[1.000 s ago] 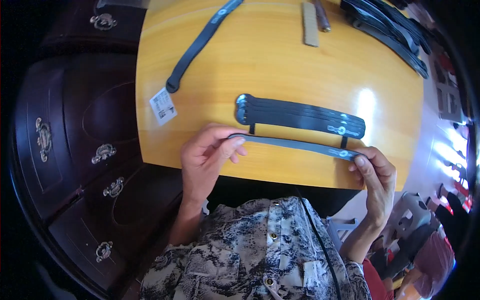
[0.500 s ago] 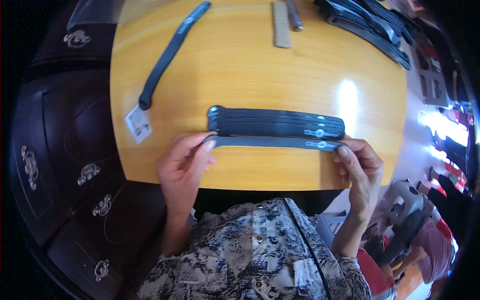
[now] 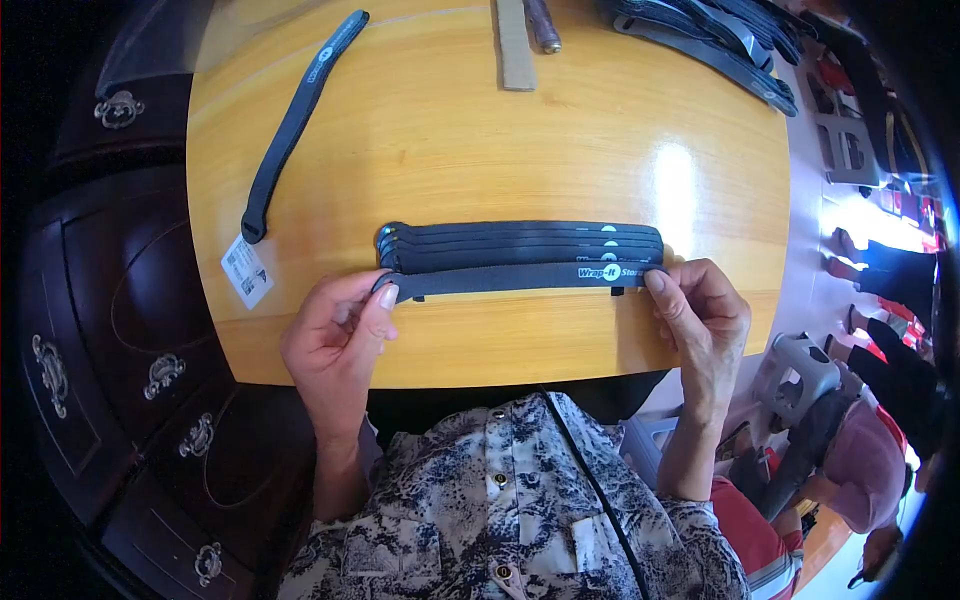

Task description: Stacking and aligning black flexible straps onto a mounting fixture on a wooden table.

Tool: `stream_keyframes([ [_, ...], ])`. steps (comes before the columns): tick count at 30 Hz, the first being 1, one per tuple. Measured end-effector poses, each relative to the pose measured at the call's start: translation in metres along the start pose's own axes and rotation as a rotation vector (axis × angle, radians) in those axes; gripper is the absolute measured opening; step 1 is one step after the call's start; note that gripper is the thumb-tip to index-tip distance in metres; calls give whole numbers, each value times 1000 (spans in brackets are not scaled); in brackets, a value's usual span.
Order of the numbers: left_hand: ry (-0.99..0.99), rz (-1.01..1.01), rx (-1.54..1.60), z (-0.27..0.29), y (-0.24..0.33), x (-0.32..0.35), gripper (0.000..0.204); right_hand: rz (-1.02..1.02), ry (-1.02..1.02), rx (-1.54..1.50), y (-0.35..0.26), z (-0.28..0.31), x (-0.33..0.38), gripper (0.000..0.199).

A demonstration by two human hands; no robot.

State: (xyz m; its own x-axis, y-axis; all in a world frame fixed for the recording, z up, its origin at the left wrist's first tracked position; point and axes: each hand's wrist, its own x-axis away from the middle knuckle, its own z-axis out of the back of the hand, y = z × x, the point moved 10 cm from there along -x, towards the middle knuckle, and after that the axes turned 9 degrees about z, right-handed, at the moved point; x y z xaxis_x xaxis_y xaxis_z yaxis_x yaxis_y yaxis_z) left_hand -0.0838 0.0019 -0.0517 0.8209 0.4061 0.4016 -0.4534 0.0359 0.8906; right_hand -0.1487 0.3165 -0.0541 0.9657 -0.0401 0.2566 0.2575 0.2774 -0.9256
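A black fabric strap (image 3: 500, 279) with pale print near one end is stretched level between my hands. My left hand (image 3: 345, 325) pinches its left end between thumb and fingertips. At the right end, my right hand (image 3: 700, 315) grips it the same way, thumb on top. Just beyond lies a stack of similar straps (image 3: 520, 238), fanned so that their long edges show in steps. The held strap overlaps the near edge of this stack. Two small dark tabs (image 3: 617, 291) stick out below it; what they belong to is hidden.
On the table (image 3: 450, 345), a single black strap (image 3: 300, 120) with a white tag (image 3: 246, 272) lies at the left. A cardboard strip (image 3: 516, 50) and a dark pen-like rod (image 3: 543, 25) lie at the back. More straps (image 3: 710, 50) are heaped back right. Dark drawers (image 3: 120, 330) stand left.
The held strap has come up against the stack, covering its near edge, and its printed face now shows more fully. Both hands keep their pinch. The whole view has shifted slightly.
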Motion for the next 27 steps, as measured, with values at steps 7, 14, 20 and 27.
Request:
stream_keyframes([
  [7, 32, 29, 53, 2, -2, -3, 14, 19, 14, 33, 2, 1, -1, 19],
  [14, 29, 33, 36, 2, -3, -4, 15, 13, 8, 69, 1, 2, -2, 18],
  [20, 36, 34, 42, -2, -6, -5, 15, 63, 37, 42, 4, 6, -3, 16],
  [27, 68, 23, -9, 5, -6, -3, 12, -10, 12, -17, 4, 3, -2, 16],
])
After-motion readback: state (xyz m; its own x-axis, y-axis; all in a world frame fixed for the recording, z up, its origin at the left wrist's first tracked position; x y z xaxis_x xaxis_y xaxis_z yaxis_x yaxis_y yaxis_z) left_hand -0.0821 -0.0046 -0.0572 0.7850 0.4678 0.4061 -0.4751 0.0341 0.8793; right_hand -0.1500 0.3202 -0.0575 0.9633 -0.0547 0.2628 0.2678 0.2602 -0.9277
